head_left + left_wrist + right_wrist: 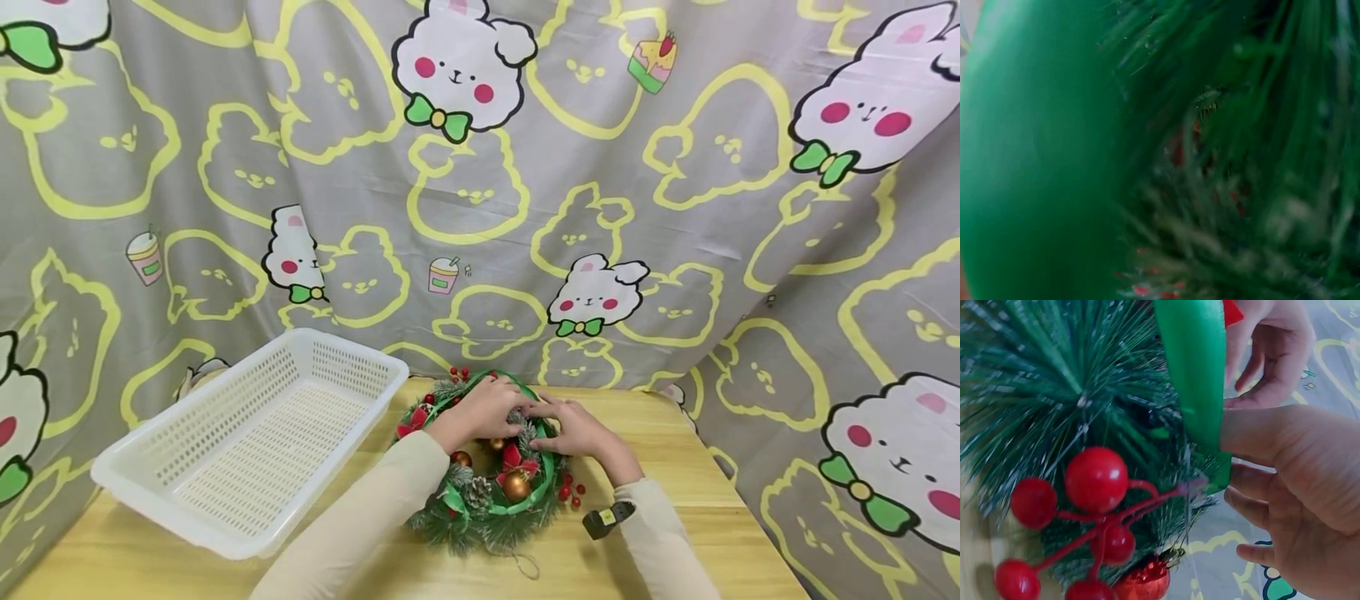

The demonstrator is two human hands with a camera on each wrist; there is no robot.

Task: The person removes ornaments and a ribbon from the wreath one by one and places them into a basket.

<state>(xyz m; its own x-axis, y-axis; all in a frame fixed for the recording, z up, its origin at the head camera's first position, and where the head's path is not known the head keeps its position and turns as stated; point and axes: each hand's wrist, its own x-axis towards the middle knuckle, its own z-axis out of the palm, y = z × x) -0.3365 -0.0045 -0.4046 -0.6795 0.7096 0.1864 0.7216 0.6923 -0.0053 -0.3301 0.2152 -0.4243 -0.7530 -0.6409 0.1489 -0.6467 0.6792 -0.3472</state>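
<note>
A Christmas wreath [457,521] of green pine sprigs lies on the table, trimmed with red berries [1096,480], pine cones and gold baubles [517,486]. Loops of green satin ribbon [1200,369] run over it. My right hand [573,429] pinches this ribbon at the wreath's right side, thumb in front and fingers behind. Opposite it, my left hand [483,410] reaches over the far part of the wreath, its curled fingers at the ribbon, tips partly hidden. In the left wrist view, ribbon [1041,150] and blurred pine needles [1260,125] fill the picture.
A white perforated plastic basket [247,537] stands left of the wreath. A small black device [600,522] sits at the right wrist. A thin string loop [527,567] lies on the wooden table [697,500] in front. A patterned curtain [480,208] hangs behind and at both sides.
</note>
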